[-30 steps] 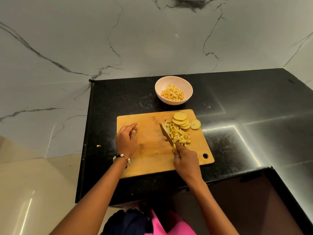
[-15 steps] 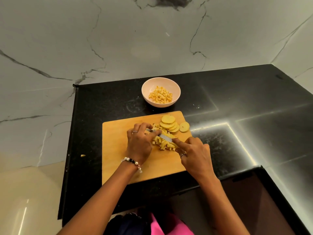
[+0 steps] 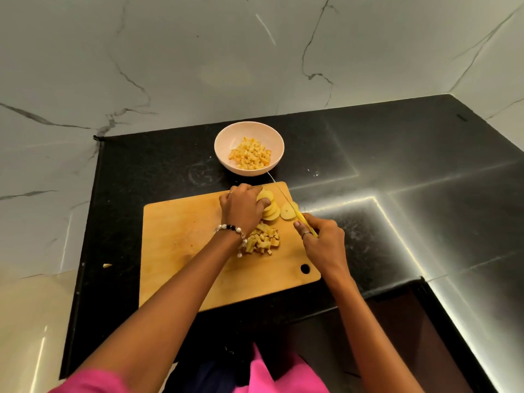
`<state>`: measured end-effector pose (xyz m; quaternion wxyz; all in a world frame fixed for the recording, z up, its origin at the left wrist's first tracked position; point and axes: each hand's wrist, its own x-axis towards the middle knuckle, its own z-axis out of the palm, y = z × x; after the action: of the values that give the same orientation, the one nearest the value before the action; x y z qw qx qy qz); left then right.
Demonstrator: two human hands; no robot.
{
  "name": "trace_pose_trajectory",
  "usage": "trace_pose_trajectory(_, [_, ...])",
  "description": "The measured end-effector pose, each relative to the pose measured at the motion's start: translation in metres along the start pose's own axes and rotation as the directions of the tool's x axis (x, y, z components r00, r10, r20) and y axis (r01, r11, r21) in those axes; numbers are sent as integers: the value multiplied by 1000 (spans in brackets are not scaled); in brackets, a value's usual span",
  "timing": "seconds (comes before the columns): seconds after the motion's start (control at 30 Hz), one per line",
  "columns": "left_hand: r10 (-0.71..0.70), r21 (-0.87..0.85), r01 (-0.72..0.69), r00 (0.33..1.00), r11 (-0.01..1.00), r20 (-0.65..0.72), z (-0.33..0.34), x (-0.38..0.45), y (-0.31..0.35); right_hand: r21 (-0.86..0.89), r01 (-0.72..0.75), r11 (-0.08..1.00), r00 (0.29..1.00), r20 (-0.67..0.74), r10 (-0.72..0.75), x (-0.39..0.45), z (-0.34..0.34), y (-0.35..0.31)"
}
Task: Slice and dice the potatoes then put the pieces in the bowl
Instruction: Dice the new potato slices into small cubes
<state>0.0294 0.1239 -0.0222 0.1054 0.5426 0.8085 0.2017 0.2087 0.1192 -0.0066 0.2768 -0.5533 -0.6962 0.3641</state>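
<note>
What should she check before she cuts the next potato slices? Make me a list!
1. Knife held firmly in the right hand: ok.
2. Left hand holds the stacked slices: ok.
3. Left fingertips out of the blade's path: cannot tell, they are hidden.
4. Loose slice under the blade, away from the stack: not ok.
5. Diced pile still on the cutting board, crowding it: not ok.
6. Bowl within reach, with room: ok.

Pink sleeves (image 3: pixel 93 380) — beaded bracelet (image 3: pixel 231 228), ring (image 3: pixel 305 234)
</note>
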Motion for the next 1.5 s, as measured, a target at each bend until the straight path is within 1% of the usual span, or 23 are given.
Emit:
trace_pose_trajectory(0.07, [-43,82,38,998,996,49,2,8,4,17,-6,1000,1000,1,6,7,-1,2])
trace_pose_trajectory(0.1, [-64,88,58,996,994,68,2,12,4,17,-8,1000,1000,2,8,10,-1,3])
trace_pose_trajectory(0.17, [-128,3,128,987,992,96,3,18,3,20,-12,1000,1000,0,12,16,-2,6])
trace_pose_trajectory(0.23, [-152,-87,162,982,983,113,3,23,1,38,-14,999,1000,6,14,17,-3,8])
trace_pose_trajectory(0.27, [-139,-109,150,985,983,100,3,24,-1,46,-14,999,1000,9,13,17,-3,9])
trace_pose_trajectory(0.37, [-97,-215,93,995,972,-11,1,25,-4,73,-27,997,1000,0,27,17,-4,9])
trace_pose_trajectory(0.4, [-77,-232,72,997,970,-15,0,25,-4,79,-36,996,999,-6,36,17,-3,9])
trace_pose_trajectory(0.47, [-54,-192,57,998,980,21,1,25,-4,79,-42,996,999,-21,44,15,-1,9])
trace_pose_trajectory(0.53, [-83,-169,90,995,981,50,2,25,-5,77,-46,996,998,-27,48,12,2,9])
trace_pose_trajectory(0.6, [-113,-193,128,990,973,83,2,25,-8,74,-61,995,998,-24,63,9,6,8])
trace_pose_trajectory(0.7, [-123,-225,155,981,962,148,0,24,-8,74,-83,994,996,-18,84,1,12,8])
trace_pose_trajectory(0.77, [-136,-209,173,974,962,181,-3,23,-5,81,-88,993,995,-29,91,-3,14,8])
trace_pose_trajectory(1.03, [-209,-200,254,953,946,219,-7,26,6,127,-120,985,990,-63,128,-16,18,6])
trace_pose_trajectory(1.17, [-259,-347,324,940,880,220,-11,30,-1,139,-134,981,985,-91,147,-21,15,9])
trace_pose_trajectory(1.27, [-263,-440,331,942,835,209,-18,30,-4,106,-99,989,988,-106,110,-23,15,7])
trace_pose_trajectory(1.37, [-259,-548,330,944,769,206,-31,23,-7,66,-34,997,991,-126,42,-26,20,2])
trace_pose_trajectory(1.5, [-331,-656,365,926,661,181,-50,-1,-25,-31,96,995,980,-173,-100,-34,31,-8])
